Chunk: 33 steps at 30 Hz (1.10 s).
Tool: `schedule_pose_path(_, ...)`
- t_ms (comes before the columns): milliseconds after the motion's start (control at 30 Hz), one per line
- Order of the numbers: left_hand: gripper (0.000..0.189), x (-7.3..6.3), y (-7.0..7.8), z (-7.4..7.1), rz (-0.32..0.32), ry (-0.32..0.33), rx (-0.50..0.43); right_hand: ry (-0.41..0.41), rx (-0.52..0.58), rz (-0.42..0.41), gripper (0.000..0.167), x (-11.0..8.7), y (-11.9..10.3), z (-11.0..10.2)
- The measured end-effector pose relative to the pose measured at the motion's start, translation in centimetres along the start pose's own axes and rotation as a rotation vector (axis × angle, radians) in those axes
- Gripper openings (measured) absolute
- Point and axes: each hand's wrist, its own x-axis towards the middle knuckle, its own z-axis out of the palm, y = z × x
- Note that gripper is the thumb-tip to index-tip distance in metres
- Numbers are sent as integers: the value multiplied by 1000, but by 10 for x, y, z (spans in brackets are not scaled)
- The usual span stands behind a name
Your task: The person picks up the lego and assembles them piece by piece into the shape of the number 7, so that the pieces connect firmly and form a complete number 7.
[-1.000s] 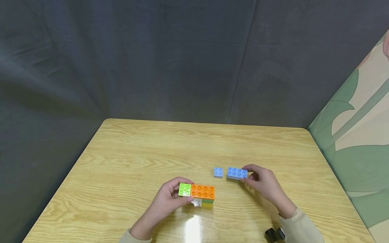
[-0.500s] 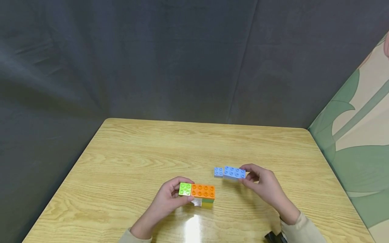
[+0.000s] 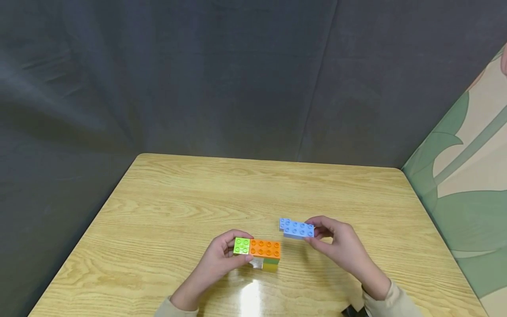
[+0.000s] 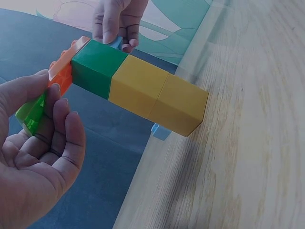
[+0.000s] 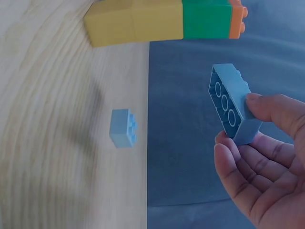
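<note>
My left hand (image 3: 215, 255) grips a stack of toy bricks at its lime-green brick (image 4: 31, 114), thumb on one side and fingers on the other. An orange brick (image 3: 264, 248) sits beside the lime one at the top. Below the orange run a green brick (image 4: 99, 68) and two yellow bricks (image 4: 157, 98), down to the table. Thumb and fingertips of my right hand (image 3: 342, 242) pinch one end of a long blue brick (image 5: 231, 102), its hollow underside showing in the right wrist view. A small blue brick (image 5: 122, 128) rests on the table, partly covered by the long one in the head view.
The wooden table (image 3: 190, 193) ends at a dark cloth (image 3: 237, 79) behind and to the left. A leaf-patterned panel (image 3: 467, 176) borders its right side. Something black (image 3: 351, 311) shows beside the right sleeve at the bottom.
My right hand has lifted the long blue brick and moved it left, so it now overlaps the small blue brick in the head view. The left hand and its stack stay put.
</note>
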Motion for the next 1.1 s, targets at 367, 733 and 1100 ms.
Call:
schedule_pose_path(367, 39, 1, 2, 3, -18, 10, -10, 5, 29, -27, 28, -1, -16, 2)
schedule_pose_path(733, 38, 2, 1, 3, -12, 1, -25, 9, 87, -102, 30, -2, -33, 12)
schedule_pose_path(1100, 37, 0, 3, 3, -11, 10, -4, -1, 57, -162, 36, 3, -47, 30)
